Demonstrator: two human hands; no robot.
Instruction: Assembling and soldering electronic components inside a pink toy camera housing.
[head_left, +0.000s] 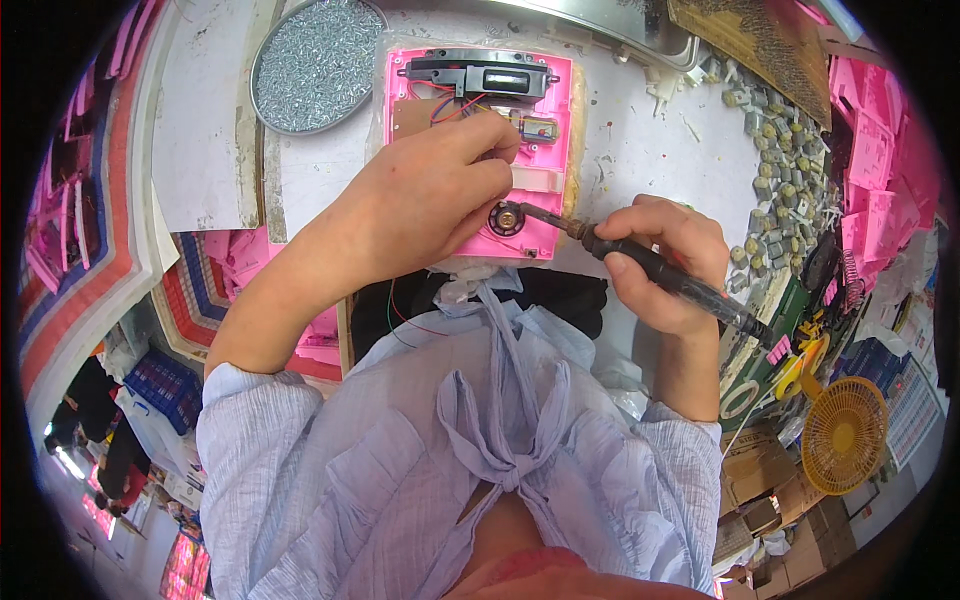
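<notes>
A round black speaker [507, 218] sits in the near end of the pink rectangular plastic casing [550, 237], long axis pointing away from the body, between the 2 hands. The left hand [432, 192] is nearer, fingers bunched narrow, contents impossible to tell; the right hand [672, 258] grips a black-handled soldering iron [648, 263], tip at the speaker's rim. Beyond, left, a round metal tray [305, 130] holds small silvery screws [315, 62].
</notes>
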